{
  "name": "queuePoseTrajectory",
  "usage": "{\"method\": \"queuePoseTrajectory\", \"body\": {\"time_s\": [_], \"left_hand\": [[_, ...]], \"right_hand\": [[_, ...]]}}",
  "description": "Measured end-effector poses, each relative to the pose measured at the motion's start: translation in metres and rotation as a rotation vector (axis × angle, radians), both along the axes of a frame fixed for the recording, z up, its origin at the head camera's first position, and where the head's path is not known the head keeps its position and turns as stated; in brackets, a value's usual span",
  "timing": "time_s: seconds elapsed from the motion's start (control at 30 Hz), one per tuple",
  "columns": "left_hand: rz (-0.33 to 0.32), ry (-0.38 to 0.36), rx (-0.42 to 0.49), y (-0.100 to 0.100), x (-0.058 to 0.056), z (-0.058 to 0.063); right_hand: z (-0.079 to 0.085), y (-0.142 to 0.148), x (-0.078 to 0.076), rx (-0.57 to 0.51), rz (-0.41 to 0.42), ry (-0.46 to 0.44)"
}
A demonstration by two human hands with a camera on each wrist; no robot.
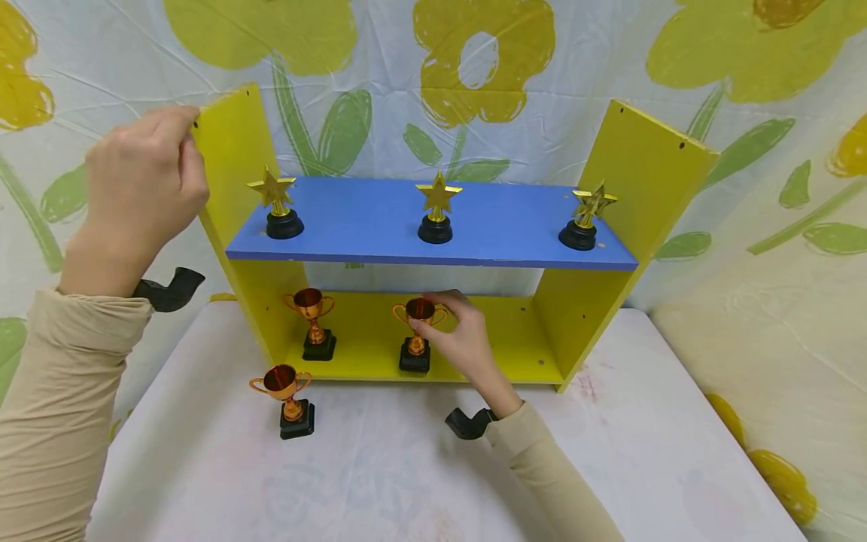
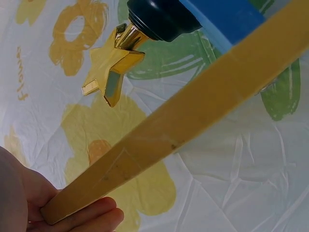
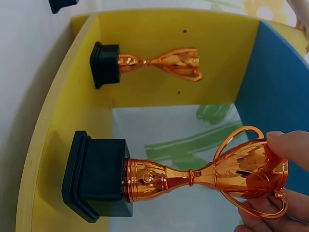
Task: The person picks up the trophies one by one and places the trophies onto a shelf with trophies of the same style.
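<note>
My right hand (image 1: 463,339) pinches the cup of a bronze-coloured trophy (image 3: 251,166) by its rim, thumb on one side and fingers on the other. Its black square base is at the front middle of the yellow lower shelf (image 1: 497,361). To its left on that shelf stands a second bronze trophy (image 1: 315,324). A third bronze trophy (image 1: 291,403) is upright on the table in front of the unit. High at the left, my left hand (image 1: 145,177) grips the top of the yellow side panel (image 2: 145,137), fingers and thumb on opposite faces.
Three gold star trophies, at left (image 1: 276,203), middle (image 1: 437,207) and right (image 1: 584,214), stand along the blue upper shelf (image 1: 366,218). The right side panel (image 1: 643,181) rises above it. A white-covered table (image 1: 379,467) carries the unit; a flower-print cloth (image 1: 379,45) hangs behind.
</note>
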State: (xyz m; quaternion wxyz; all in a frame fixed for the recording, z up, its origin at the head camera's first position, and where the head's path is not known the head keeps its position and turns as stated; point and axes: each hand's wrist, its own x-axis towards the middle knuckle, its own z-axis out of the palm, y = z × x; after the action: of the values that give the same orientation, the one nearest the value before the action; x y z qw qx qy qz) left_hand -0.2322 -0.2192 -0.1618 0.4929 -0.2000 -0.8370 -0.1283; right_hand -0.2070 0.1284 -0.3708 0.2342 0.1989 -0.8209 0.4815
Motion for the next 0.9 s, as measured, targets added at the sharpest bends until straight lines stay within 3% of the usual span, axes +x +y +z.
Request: {"method": "queuePoseTrajectory", "body": {"time_s": [0.43, 0.67, 0.9], "left_hand": [[0.002, 0.003, -0.003, 0.001, 0.000, 0.001], [0.003, 0.003, -0.003, 0.002, 0.000, 0.001], [0.005, 0.002, -0.002, 0.001, 0.001, 0.000]], "right_hand": [[-0.009, 0.006, -0.014, 0.038, -0.042, -0.083], [-0.014, 0.008, -0.019, -0.001, -0.049, -0.113], [-0.020, 0.006, -0.022, -0.067, -0.015, -0.081]]}}
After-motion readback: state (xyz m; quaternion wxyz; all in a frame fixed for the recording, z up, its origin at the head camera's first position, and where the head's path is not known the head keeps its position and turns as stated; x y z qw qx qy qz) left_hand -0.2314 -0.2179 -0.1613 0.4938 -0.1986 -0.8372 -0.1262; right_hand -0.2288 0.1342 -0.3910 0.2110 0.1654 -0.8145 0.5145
